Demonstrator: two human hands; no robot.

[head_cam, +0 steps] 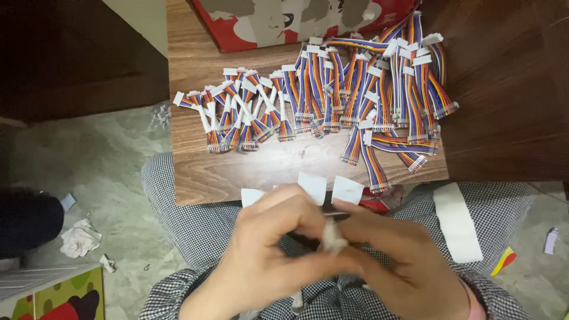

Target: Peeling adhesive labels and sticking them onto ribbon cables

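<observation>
My left hand (267, 243) and my right hand (403, 255) meet over my lap, both pinching one small white piece (332, 237) between the fingertips; what it is stays unclear. Just beyond my fingers, white paper tabs (313, 186) stick up at the near edge of a wooden board (237, 172). On the board lie several short rainbow ribbon cables with white connectors (332, 89), spread in a row from left to right.
A red and white box (284, 21) stands at the board's far edge. A white strip (456, 222) lies on my checked trousers at right. Crumpled paper scraps (80, 237) litter the stone floor at left, near a colourful carton (59, 296).
</observation>
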